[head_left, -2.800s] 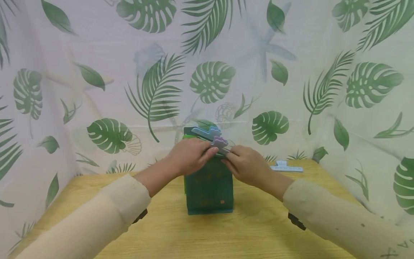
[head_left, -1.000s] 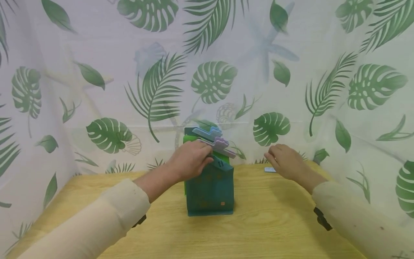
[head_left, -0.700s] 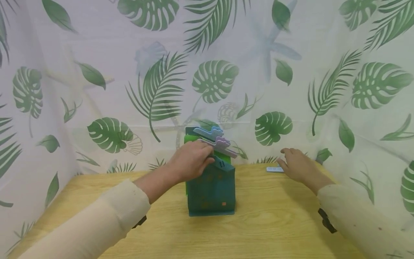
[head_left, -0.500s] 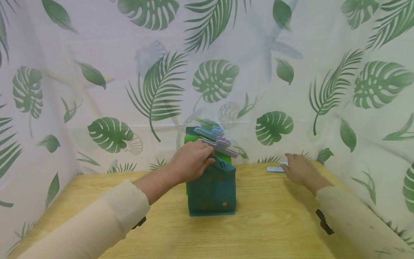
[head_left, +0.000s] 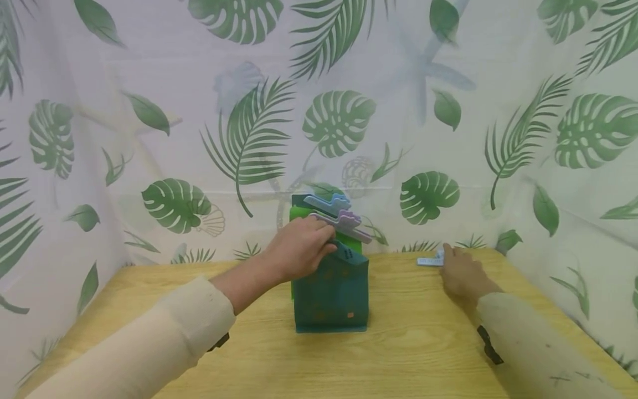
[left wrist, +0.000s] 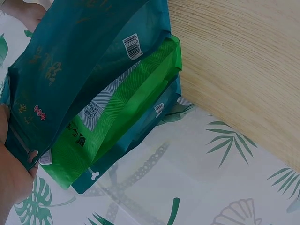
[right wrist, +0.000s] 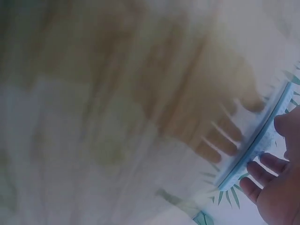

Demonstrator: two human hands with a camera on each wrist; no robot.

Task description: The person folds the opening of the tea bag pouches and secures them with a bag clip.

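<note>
My left hand [head_left: 301, 250] grips the folded top corner of the front dark teal pouch [head_left: 331, 293], which stands upright on the table. In the left wrist view a bright green pouch [left wrist: 124, 115] and another teal pouch [left wrist: 150, 119] stand behind it. A purple sealing clip [head_left: 344, 223] and a blue sealing clip [head_left: 324, 205] sit across the tops of the rear pouches. My right hand [head_left: 463, 277] is at a light blue sealing clip [right wrist: 255, 143] lying at the back right. Its thumb and spread fingers are on either side of the clip's handle; firm contact cannot be told.
The wooden table [head_left: 404, 338] ends at a white leaf-print cloth [head_left: 279, 111] hanging behind and at both sides. A shiny surface by the right hand mirrors the fingers in the right wrist view.
My right hand has left the front pouch's top, moved right and lowered to the light blue clip. The pouch's top corner now shows raised; my left hand keeps its grip there.
</note>
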